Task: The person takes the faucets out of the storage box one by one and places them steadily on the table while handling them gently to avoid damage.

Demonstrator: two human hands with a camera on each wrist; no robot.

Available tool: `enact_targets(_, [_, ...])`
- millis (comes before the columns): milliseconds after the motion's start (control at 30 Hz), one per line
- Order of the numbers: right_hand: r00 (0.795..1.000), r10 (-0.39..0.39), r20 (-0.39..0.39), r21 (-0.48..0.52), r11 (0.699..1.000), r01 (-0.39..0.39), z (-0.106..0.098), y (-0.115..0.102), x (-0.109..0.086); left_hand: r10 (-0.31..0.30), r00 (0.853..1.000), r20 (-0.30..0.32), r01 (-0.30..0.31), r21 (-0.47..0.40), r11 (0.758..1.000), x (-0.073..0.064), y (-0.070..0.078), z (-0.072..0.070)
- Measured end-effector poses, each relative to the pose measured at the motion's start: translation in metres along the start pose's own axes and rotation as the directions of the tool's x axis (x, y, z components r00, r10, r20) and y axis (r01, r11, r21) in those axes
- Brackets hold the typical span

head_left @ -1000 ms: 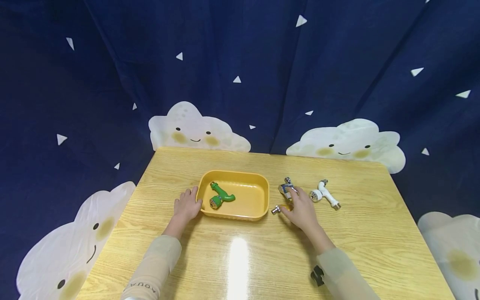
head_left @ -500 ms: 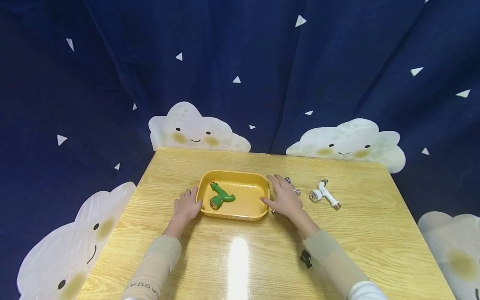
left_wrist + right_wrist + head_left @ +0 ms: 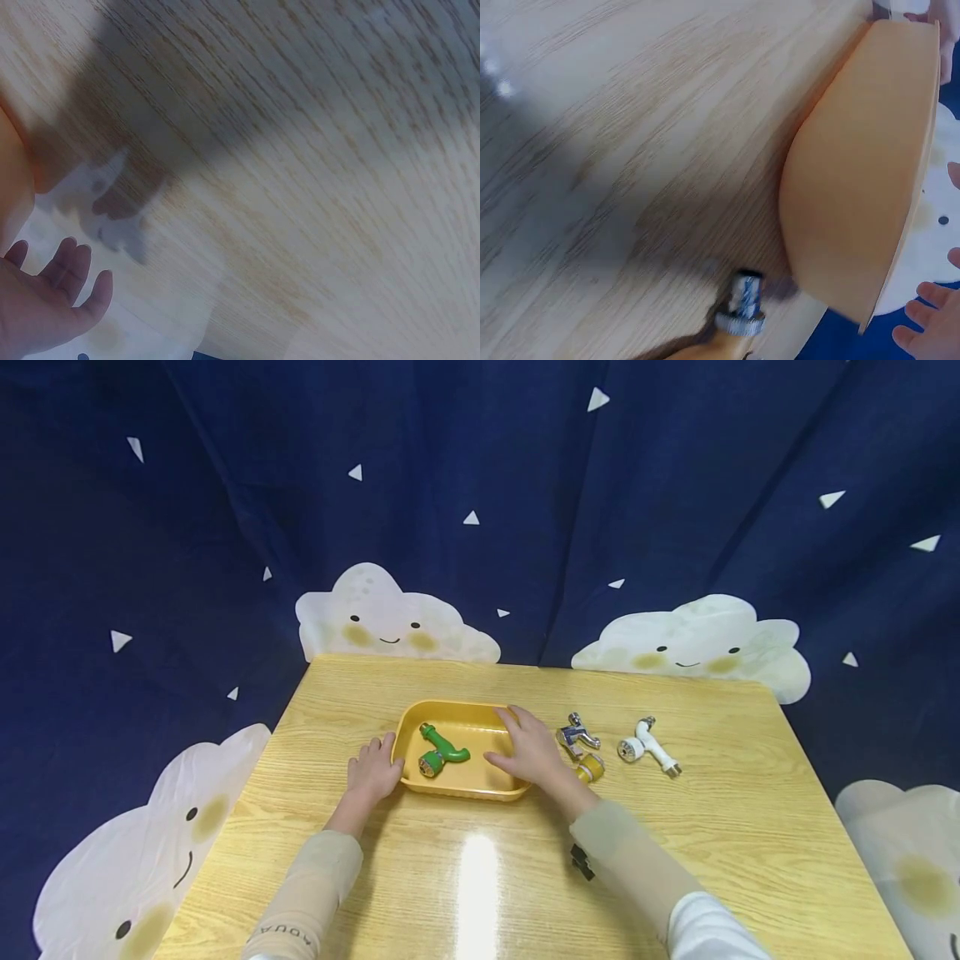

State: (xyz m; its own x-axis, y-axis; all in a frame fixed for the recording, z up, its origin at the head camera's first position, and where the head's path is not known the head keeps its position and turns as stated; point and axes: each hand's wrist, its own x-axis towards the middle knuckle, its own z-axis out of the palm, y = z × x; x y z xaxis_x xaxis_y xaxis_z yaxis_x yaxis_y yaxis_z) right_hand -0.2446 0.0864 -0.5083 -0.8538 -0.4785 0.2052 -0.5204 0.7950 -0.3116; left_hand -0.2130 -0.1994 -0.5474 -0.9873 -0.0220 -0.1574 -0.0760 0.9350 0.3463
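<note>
My left hand (image 3: 372, 768) lies against the left end of a yellow plastic basin (image 3: 487, 768), its thumb near the rim; in the left wrist view its fingers (image 3: 97, 298) look loosely bent. A green tap (image 3: 445, 752) lies inside the basin, toward its left side. Reaching over the basin's right rim, my right hand (image 3: 532, 753) has its fingers spread and nothing in its grasp. Just right of it on the table is a yellow tap (image 3: 591, 768), partly hidden by the hand; its chrome end (image 3: 742, 300) shows in the right wrist view.
A chrome tap (image 3: 572, 737) lies right behind the yellow one, with a white tap (image 3: 649, 746) farther right. All rest on a wood-grain table (image 3: 735, 810). Behind the table hangs a dark blue curtain (image 3: 420, 527) printed with clouds.
My right hand has moved left from over the yellow and chrome taps to the basin's right rim, uncovering both taps. My left hand and the green tap have stayed put.
</note>
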Motion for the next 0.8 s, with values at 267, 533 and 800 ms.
enact_targets(267, [0.996, -0.008, 0.086, 0.014, 1.000, 0.007, 0.010, -0.018, 0.011, -0.007, 1.000, 0.004, 0.007, -0.007, 1.000, 0.000, 0.000, 0.000])
enact_targets(533, [0.992, 0.004, 0.122, -0.005, 1.000, -0.003, 0.020, -0.032, 0.020, -0.008, 1.000, 0.006, 0.008, -0.007, 1.000, 0.000, 0.000, -0.001])
enact_targets(800, [0.979, 0.008, 0.201, 0.016, 1.000, -0.012, 0.030, -0.047, 0.025, -0.007, 1.000, 0.012, 0.007, -0.007, 1.000, -0.001, 0.000, -0.001])
